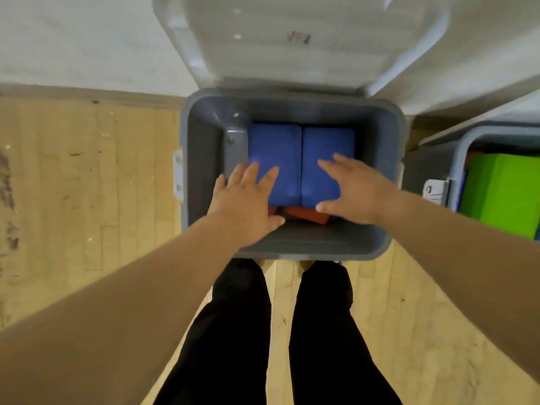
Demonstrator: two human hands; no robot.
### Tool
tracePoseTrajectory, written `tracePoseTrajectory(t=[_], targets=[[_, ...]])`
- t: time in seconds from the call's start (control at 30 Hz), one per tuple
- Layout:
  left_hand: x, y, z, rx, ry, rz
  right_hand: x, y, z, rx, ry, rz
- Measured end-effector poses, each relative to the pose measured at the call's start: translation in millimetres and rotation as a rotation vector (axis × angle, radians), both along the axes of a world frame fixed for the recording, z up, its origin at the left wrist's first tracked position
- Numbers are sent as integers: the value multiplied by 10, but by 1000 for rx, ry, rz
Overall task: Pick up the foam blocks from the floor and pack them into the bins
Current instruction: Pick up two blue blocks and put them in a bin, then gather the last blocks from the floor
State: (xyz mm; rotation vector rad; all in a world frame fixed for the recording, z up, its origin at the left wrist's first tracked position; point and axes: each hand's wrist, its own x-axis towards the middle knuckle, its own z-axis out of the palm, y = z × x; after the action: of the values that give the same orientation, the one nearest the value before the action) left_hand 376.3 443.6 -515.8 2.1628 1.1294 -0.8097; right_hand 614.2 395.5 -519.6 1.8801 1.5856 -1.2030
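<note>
Risk, first item: the two blue rectangular foam blocks, left (pixel 274 147) and right (pixel 327 144), lie flat and side by side, touching, in the grey plastic bin (pixel 306 254). They appear to rest on orange foam blocks (pixel 306 214), which show from under their 6 o'clock ends. In my judgement that footing is uneven. Uneven pressing could tip a blue block toward the open gap at 6 o'clock or pry the pair apart.

Second item: the clear plastic lid (pixel 292 54) stands raised at 12 o'clock against the wall. A knock to the bin could bring it down on my forearms.

Third item: foam springs back. A block pushed down hard may rise again and take up room needed for further blocks.

Grip, left hand (pixel 248 200): wide open, fingers straight and spread, holding nothing. It lies over the 7 o'clock corner of the left blue block, thumb toward the orange foam.

Grip, right hand (pixel 347 194): likewise wide open, fingers splayed, holding nothing, over the 5 o'clock part of the right blue block.

Whether either palm bears on the foam or hovers just above it, I cannot tell.

Elsewhere: a second grey bin (pixel 461 147) at 3 o'clock of the view holds a green foam block (pixel 502 194). No blocks show on the visible wooden floor (pixel 87 185).
</note>
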Motion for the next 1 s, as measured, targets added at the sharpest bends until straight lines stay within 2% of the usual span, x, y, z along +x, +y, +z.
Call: tracePoseTrajectory(t=[0.13, 0.27, 0.37, 0.47, 0.57, 0.7, 0.83, 1.0], targets=[[-259, -161, 838, 18, -16, 89, -261, -168, 877, 5, -24, -46], [-452, -253, 2119, 76, -43, 172, -477, -304, 2191, 67, -23, -71], [-561, -398, 3086, 158, -73, 130, -446, -530, 3191, 157, -45, -76], [-571, -598, 3824, 250, -108, 122, -267, -755, 3863, 247, -47, -107], [-460, -825, 4234, 325, -116, 162, 4, -883, 4198, 323, -56, -84], [-147, -1192, 4429, 395, -69, 337, 459, -953, 4339, 327, -58, 31], [175, -1794, 4534, 344, -21, 597, 752, -962, 4425, 292, -59, 258], [360, -2646, 4625, 308, 36, 868, 565, -934, 4519, 303, 11, 589]])
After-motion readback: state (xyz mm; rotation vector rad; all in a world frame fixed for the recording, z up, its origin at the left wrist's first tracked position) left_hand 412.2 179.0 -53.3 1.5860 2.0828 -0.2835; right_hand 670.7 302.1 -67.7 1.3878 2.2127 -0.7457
